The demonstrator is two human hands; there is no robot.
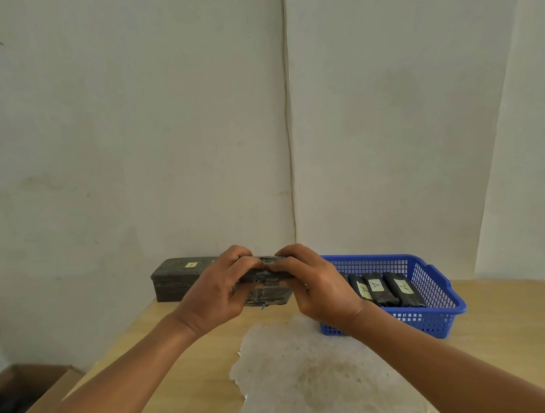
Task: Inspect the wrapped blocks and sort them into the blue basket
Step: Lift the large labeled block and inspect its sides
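Both hands grip one dark, plastic-wrapped rectangular block (pixel 267 283) above the far part of the table: my left hand (pixel 218 291) wraps its left end with fingers curled over the top, and my right hand (pixel 315 283) closes over its right end, thumbs nearly meeting at the middle. From the head camera I see crinkled, torn-looking wrapping on the near face of the block. Behind it, partly hidden by my left hand, lies a long dark wrapped bar (pixel 176 277) with a small pale label on top, set against the white wall (pixel 126 115). To the right stands the blue plastic lattice basket (pixel 434 317), its near left corner covered by my right wrist; inside lie three dark wrapped blocks (pixel 384 290) side by side, each with a yellowish label bearing a handwritten mark. A rough whitish patch (pixel 317 377) spreads over the light wooden tabletop (pixel 496 351). An open cardboard box (pixel 13 388) sits lower left, off the table.
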